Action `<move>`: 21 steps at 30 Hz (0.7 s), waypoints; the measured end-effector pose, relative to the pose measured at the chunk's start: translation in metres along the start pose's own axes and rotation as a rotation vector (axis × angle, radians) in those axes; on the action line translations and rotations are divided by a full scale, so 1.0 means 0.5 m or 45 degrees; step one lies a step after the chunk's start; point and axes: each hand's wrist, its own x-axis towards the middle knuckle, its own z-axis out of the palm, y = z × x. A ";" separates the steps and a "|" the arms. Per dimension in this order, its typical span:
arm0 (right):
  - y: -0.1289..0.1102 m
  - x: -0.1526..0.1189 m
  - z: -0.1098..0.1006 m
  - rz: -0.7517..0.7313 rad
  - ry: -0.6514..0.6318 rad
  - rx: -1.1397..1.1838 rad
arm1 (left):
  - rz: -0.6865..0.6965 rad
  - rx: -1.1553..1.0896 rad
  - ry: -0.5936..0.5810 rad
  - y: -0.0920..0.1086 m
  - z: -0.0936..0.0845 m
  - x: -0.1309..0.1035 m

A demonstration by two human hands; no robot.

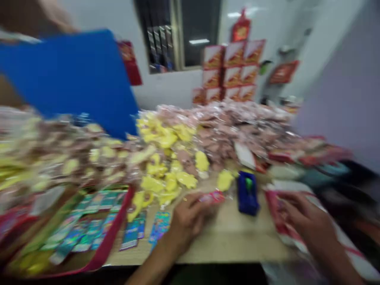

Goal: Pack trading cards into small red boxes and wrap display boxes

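My left hand [185,221] is closed, pinching a small pink-and-red packet [212,196] over the wooden table [234,245]. To the right, my right hand [308,225] is over a red-and-white package [276,217]. Its fingers are bent together and blurred, and I cannot make out what is between them. Between my hands stands a blue tape dispenser [247,198] with a green core. Yellow figures in clear wrapping [169,182] lie beyond my left hand. Shiny blue-green cards [160,225] are beside my left wrist.
A pink-rimmed box [99,255] at the left holds several blue-green packets. Wrapped pinkish-brown pieces [219,136] are heaped across the back. At the upper left, a large blue panel [77,75] stands above the heap. Red-and-white boxes [234,65] are stacked by the wall.
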 end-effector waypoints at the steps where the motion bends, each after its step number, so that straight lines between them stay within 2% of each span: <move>1: 0.006 -0.013 -0.022 0.177 -0.047 -0.008 | 0.004 0.026 0.006 -0.008 0.001 -0.001; 3: 0.006 -0.026 -0.035 0.462 -0.151 0.052 | -0.011 0.044 -0.033 -0.021 0.001 0.000; 5: -0.003 -0.032 -0.018 0.571 -0.199 0.128 | -0.022 0.035 -0.060 -0.023 -0.004 0.003; 10: -0.023 -0.046 0.063 0.629 -0.293 0.396 | -0.057 0.007 -0.050 -0.008 -0.015 0.006; 12: -0.027 -0.044 0.081 0.641 -0.293 0.517 | -0.075 -0.009 -0.050 -0.007 -0.013 0.006; 17: -0.028 -0.036 0.069 0.587 -0.235 0.718 | -0.083 -0.080 -0.046 -0.008 -0.007 0.005; 21: -0.014 -0.054 0.063 0.513 -0.188 0.796 | -0.098 -0.092 -0.038 -0.007 -0.007 0.005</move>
